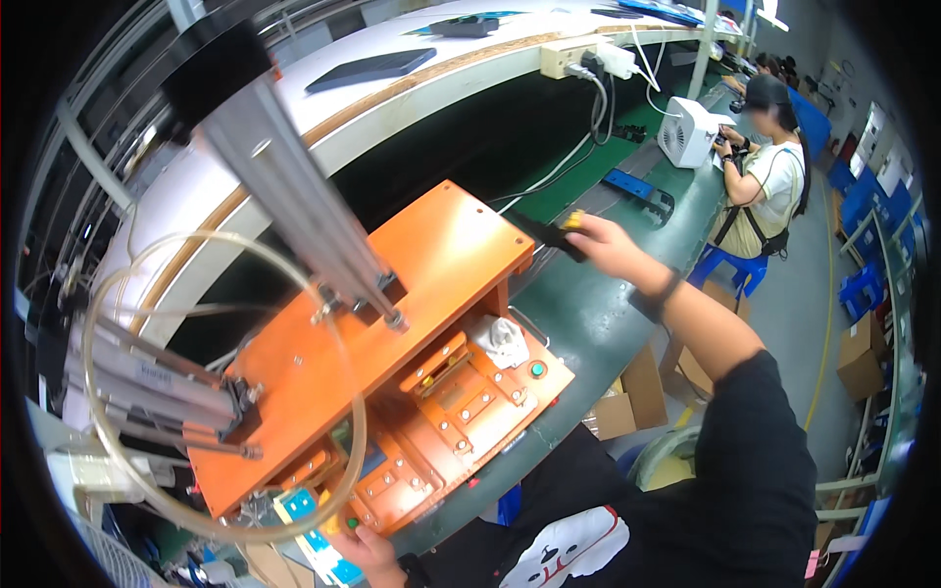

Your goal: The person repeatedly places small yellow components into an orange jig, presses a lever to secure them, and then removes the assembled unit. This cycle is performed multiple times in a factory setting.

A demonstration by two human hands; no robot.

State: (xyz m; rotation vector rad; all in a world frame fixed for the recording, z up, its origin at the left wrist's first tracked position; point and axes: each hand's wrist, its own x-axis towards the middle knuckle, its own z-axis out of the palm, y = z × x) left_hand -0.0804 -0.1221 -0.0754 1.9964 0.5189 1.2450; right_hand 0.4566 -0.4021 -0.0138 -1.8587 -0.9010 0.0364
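The person's right hand (610,245) reaches out toward two o'clock from the orange machine (392,333), over the dark green belt (578,314). Its fingers are closed around a flat black part (561,238) with a small yellow patch at its upper end; the part sticks out from the hand toward nine o'clock and hangs just above the belt, close to the upper right corner of the machine's orange top plate. A dark band sits on the wrist of that arm.

The left hand (368,549) is low in the view, at six o'clock from the machine, at the front edge of the orange base. Its fingertips are bunched together at a small green button (352,523); whether they press it cannot be told. Just beside the hand, at nine o'clock, lies a strip of blue and white parts (314,529).

On the base, a white plastic piece (500,340) sits under the raised plate, and a second green button (537,369) lies at its four o'clock. A grey metal column (294,186) rises from the top plate toward eleven o'clock, and a loop of clear hose (196,392) curls around the machine's left side.

Far off at one o'clock, another person in a white shirt (774,176) sits at the belt with both hands at a white box (686,132).
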